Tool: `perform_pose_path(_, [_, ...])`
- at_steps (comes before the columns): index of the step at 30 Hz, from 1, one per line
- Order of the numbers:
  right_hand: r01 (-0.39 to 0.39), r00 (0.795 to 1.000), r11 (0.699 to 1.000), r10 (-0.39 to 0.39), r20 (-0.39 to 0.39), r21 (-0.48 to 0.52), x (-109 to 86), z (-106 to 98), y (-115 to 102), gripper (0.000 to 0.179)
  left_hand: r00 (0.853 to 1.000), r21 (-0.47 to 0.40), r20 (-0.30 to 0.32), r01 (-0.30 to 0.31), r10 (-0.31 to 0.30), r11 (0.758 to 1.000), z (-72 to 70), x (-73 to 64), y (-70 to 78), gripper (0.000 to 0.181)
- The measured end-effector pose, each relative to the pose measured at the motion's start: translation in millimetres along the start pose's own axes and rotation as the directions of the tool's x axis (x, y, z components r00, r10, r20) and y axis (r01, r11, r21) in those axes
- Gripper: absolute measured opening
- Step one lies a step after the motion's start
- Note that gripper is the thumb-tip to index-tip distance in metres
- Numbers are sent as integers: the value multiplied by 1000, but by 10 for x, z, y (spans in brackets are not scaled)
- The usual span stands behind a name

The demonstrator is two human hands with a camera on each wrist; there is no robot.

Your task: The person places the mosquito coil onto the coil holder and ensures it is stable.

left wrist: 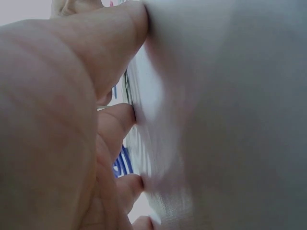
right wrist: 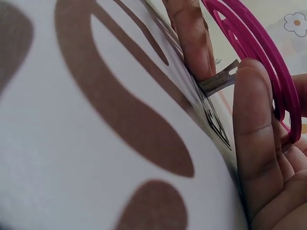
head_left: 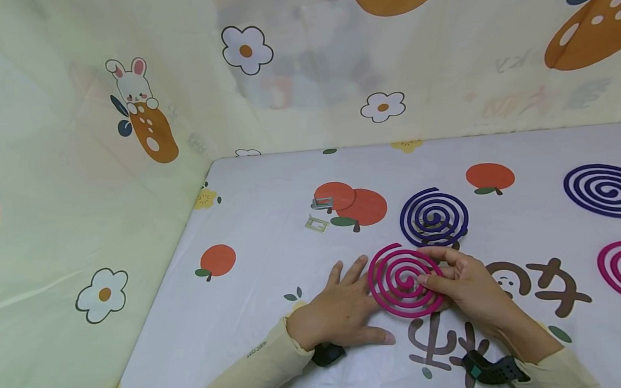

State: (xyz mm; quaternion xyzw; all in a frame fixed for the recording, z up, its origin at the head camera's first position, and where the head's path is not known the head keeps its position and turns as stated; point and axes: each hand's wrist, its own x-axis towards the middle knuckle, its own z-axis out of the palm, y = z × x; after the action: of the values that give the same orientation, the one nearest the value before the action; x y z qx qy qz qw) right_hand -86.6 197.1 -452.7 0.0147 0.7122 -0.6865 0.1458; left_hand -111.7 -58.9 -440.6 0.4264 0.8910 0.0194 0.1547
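Observation:
A pink mosquito coil (head_left: pixel 387 301) is pinched at its right side by my right hand (head_left: pixel 468 285), the thumb reaching over its rings toward the centre. In the right wrist view, a small metal coil stand (right wrist: pixel 218 82) rises beneath the coil, and its flat base lies on the tabletop. My left hand (head_left: pixel 344 310) rests on the cloth with fingers spread, its index finger passing under the coil's left edge. In the left wrist view its fingertips (left wrist: pixel 125 114) touch the surface. Just behind is a dark blue coil (head_left: pixel 408 215), with a metal piece visible under its rings.
Two small metal stands, one silver (head_left: pixel 322 203) and one pale gold (head_left: pixel 316 224), lie at the back middle. Another blue coil (head_left: pixel 577 192) and a pink coil (head_left: pixel 608 265) lie at the right. Patterned cloth walls (head_left: pixel 306 117) bound the table at the back and left.

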Motion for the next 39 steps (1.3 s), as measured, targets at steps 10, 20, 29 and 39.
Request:
perform_pose_path(10, [-7, 1000, 1000, 7, -27, 9, 1, 16, -8, 61, 1000, 12, 16, 5, -5, 1000, -2, 5, 6, 85])
perform_pose_path(20, [-20, 999, 1000, 20, -36, -7, 6, 15, -13, 60, 1000, 14, 18, 7, -7, 1000, 9, 11, 2, 84])
perform_pose_path(29, [-12, 1000, 1000, 12, -12, 2, -2, 4, -13, 60, 1000, -5, 11, 4, -4, 1000, 13, 14, -10, 87])
perform_pose_path(39, [-12, 1000, 1000, 12, 24, -4, 5, -13, 4, 61, 1000, -20, 15, 7, -7, 1000, 11, 16, -11, 88])
